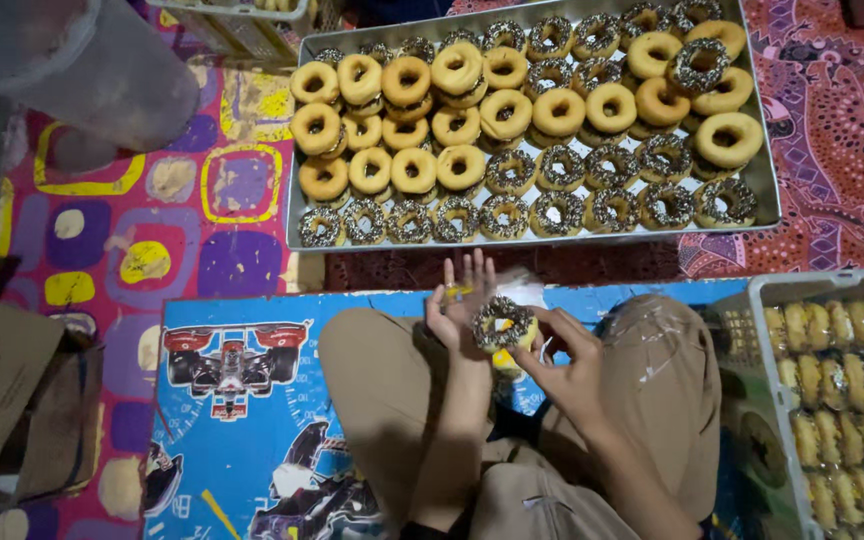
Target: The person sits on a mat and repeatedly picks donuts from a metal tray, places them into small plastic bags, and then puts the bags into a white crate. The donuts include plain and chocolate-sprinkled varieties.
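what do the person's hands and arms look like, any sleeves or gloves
Both hands are bare: no gloves, rings, watch or bracelet show on the left hand or the right hand. Both forearms are uncovered as far as the picture shows, so no sleeve is in view. Below them, the person wears khaki trousers.

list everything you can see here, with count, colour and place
tray: one, metal, top centre on the floor
plain donuts: many, golden, stacked in the tray
sprinkled donuts: many, dark-topped, along the tray's front and back rows
held donut: one, dark sprinkles, between both hands
clear wrap: one, see-through, behind the held donut
crate: one, pale plastic, right edge
wrapped donuts: many, golden, rows in the crate
car mat: one, blue, under the person
patterned mat: one, pink and purple, left
cardboard box: one, brown, left edge
left hand: fingers spread, at the held donut
right hand: pinching the held donut
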